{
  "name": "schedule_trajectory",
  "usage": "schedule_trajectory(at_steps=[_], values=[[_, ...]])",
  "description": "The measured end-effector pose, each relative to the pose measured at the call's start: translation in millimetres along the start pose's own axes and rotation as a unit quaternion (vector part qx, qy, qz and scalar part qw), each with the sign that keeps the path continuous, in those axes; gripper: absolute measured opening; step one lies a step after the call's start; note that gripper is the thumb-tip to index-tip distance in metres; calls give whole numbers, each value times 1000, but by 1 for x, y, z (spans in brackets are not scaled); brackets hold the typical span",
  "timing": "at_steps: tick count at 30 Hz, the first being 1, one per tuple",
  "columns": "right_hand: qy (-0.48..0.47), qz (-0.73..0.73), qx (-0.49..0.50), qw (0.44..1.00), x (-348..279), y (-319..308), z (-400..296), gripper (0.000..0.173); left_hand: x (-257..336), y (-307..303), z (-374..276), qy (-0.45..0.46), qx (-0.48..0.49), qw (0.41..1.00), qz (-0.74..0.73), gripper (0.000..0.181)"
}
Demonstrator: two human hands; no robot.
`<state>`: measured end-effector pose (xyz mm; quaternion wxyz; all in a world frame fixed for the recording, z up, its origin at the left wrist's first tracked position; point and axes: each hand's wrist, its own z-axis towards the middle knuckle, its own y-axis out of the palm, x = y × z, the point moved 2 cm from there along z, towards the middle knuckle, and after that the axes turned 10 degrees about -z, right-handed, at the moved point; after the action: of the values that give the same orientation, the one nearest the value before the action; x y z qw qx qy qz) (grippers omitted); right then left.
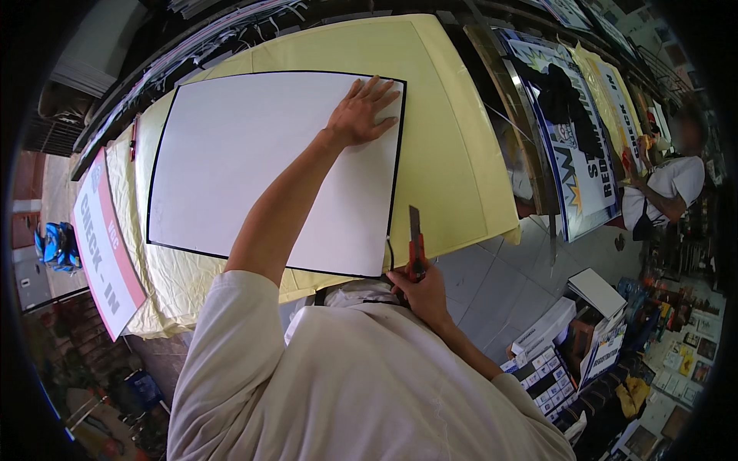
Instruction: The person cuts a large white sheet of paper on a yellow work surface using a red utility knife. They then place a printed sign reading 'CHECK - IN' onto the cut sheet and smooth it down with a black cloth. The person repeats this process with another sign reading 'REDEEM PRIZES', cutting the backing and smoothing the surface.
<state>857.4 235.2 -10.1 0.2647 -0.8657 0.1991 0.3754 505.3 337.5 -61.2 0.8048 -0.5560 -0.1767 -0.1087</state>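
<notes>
A white rectangular board (259, 167) with thin black edging lies on a table covered in pale yellow sheeting (444, 132). My left hand (363, 112) rests flat, fingers spread, on the board near its far right corner. At the near right corner, my right hand (424, 288) grips a red snap-off utility knife (415, 248), its blade extended and pointing away from me. A thin black strip (391, 253) curls loose beside that corner, its lower end at my right thumb; whether the thumb pinches it cannot be told.
A printed sign (109, 248) leans at the table's left end. A red-handled tool (134, 138) lies near the far left edge. To the right, another person (663, 184) is by a table with printed boards (576, 144). Boxes (542, 328) and panels stand on the floor, lower right.
</notes>
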Motion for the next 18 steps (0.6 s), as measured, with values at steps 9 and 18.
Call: schedule_trajectory(at_steps=[9, 18], values=[[-184, 278, 69, 940, -168, -96, 12, 22, 3, -5, -1, -8, -19, 1000, -10, 65], [-446, 418, -156, 776, -363, -245, 100, 39, 3, -7, -2, -17, -39, 999, -6, 66]])
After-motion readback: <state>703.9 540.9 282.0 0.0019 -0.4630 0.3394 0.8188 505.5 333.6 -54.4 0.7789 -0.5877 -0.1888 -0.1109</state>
